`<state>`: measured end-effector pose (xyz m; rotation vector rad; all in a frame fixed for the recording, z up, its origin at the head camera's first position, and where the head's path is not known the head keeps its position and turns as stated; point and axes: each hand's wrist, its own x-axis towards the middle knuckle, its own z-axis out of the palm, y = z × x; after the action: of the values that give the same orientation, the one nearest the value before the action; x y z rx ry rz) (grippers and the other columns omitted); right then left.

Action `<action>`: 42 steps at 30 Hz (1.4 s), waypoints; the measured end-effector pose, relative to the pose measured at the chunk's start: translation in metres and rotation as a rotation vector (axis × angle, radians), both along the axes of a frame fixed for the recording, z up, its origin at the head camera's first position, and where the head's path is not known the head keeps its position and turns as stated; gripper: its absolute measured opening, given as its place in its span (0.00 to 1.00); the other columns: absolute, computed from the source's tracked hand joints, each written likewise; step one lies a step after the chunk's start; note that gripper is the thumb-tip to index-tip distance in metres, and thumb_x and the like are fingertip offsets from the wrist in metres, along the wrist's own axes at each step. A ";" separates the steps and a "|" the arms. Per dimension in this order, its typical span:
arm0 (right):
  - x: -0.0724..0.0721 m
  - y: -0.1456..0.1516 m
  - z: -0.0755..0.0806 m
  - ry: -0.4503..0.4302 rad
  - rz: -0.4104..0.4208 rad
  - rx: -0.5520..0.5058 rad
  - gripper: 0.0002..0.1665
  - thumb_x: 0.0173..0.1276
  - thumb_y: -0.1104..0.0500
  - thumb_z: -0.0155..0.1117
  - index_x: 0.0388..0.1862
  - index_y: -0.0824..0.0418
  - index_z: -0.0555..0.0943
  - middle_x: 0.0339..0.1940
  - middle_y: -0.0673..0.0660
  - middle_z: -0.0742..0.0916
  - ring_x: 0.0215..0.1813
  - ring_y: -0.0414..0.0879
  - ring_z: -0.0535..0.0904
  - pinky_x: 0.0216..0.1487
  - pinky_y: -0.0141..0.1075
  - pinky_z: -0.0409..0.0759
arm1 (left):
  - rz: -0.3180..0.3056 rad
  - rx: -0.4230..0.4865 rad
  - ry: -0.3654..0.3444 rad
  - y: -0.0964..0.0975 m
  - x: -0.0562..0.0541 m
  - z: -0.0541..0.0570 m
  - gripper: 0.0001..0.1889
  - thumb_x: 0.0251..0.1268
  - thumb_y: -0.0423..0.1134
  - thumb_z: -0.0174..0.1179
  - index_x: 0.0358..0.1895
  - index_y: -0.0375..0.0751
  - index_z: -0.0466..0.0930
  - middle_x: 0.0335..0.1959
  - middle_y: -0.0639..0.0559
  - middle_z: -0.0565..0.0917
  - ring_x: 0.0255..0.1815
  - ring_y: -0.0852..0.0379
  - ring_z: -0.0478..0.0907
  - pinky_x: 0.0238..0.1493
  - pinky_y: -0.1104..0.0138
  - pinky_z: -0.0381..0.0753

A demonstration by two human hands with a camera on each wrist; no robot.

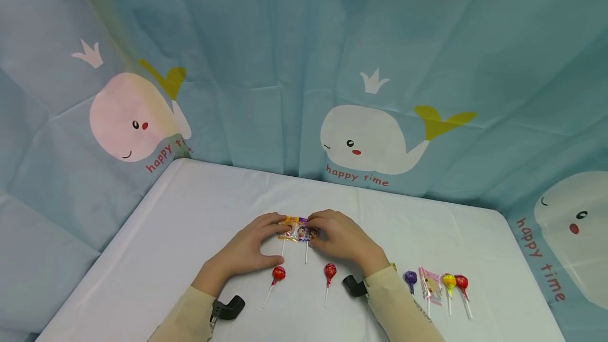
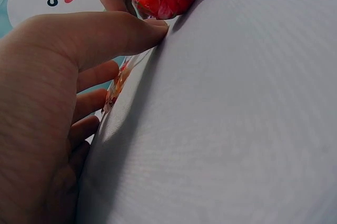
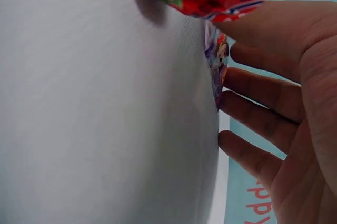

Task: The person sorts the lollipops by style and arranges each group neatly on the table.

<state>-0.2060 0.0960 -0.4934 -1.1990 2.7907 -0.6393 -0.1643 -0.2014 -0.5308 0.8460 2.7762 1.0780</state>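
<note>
Two flat-wrapped lollipops lie side by side on the white table, sticks toward me: an orange-wrapped one (image 1: 288, 235) and a purple-wrapped one (image 1: 303, 233). My left hand (image 1: 252, 244) rests at the left, its fingertips touching the orange wrapper (image 2: 117, 87) and its thumb stretched out apart from it. From the right, my right hand (image 1: 344, 236) touches the purple wrapper (image 3: 216, 61) with loosely bent fingers and covers part of it. Nearer to me lie two red ball lollipops, one below the left thumb (image 1: 278, 273) and one below the right hand (image 1: 330, 271).
To the right lie a purple lollipop (image 1: 410, 277), a pink-wrapped flat lollipop (image 1: 431, 285), a yellow lollipop (image 1: 448, 281) and another red lollipop (image 1: 461, 281). The right forearm partly hides something yellow-green (image 1: 393, 266). A blue whale-print curtain (image 1: 247, 67) hangs behind the table.
</note>
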 end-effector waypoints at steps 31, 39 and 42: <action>0.030 0.025 0.021 -0.086 -0.116 -0.004 0.36 0.77 0.42 0.73 0.76 0.59 0.79 0.73 0.55 0.84 0.75 0.52 0.78 0.77 0.51 0.76 | 0.019 -0.034 -0.035 -0.001 0.000 -0.001 0.36 0.61 0.53 0.80 0.74 0.58 0.82 0.83 0.57 0.69 0.87 0.46 0.59 0.80 0.40 0.67; 0.044 0.049 0.014 -0.060 -0.133 -0.010 0.37 0.77 0.41 0.72 0.76 0.59 0.79 0.73 0.55 0.84 0.76 0.52 0.78 0.78 0.51 0.75 | 0.012 -0.020 -0.031 0.001 0.001 0.000 0.35 0.61 0.53 0.80 0.74 0.58 0.82 0.83 0.57 0.69 0.86 0.45 0.60 0.79 0.39 0.68; 0.049 0.056 0.013 -0.047 -0.140 -0.014 0.36 0.77 0.41 0.73 0.76 0.58 0.80 0.73 0.54 0.84 0.76 0.52 0.78 0.77 0.51 0.75 | 0.010 -0.013 -0.029 0.001 0.002 0.002 0.35 0.61 0.52 0.80 0.73 0.56 0.83 0.82 0.55 0.70 0.86 0.45 0.61 0.79 0.38 0.68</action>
<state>-0.1575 0.1517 -0.4802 -0.9834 2.8538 -0.6882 -0.1619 -0.2005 -0.5289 0.8098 2.7629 1.0645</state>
